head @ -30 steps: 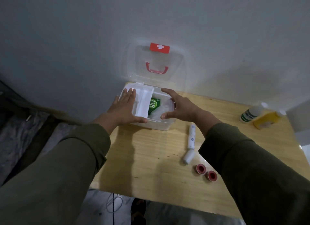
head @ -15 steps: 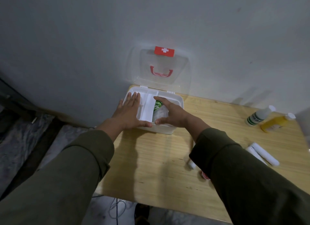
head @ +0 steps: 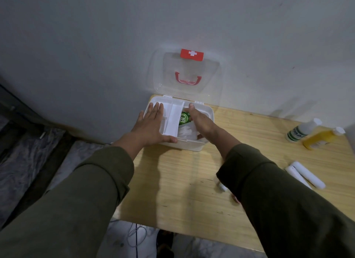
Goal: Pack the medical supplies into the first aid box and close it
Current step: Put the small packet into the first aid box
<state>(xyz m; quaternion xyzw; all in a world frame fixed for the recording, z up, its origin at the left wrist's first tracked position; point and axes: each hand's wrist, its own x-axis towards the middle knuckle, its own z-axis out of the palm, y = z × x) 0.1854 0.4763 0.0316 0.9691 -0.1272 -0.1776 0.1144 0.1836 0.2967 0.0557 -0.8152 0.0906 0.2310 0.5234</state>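
The white first aid box (head: pixel 208 112) stands at the table's far left corner, its clear lid (head: pixel 188 75) with red handle leaning open against the wall. My left hand (head: pixel 149 123) lies flat, fingers spread, on the box's left compartment. My right hand (head: pixel 199 121) reaches into the right compartment, pressing on a green packet (head: pixel 184 118) and white plastic-wrapped material (head: pixel 187 132); whether it grips anything is unclear. Two white rolls (head: pixel 305 174) lie on the table at right. A white-green bottle (head: pixel 301 130) and a yellow bottle (head: pixel 322 138) lie at far right.
The wooden table (head: pixel 182 180) meets the grey wall behind the box. Another small white roll (head: pixel 222 186) and a bit of red tape (head: pixel 236 199) peek out beside my right sleeve. A dark stone floor and cables lie below the table's near edge.
My right hand has slid from the box's right rim deeper into the right compartment, over the packet. The camera shifted, bringing the two white rolls into view. My left hand stayed flat.
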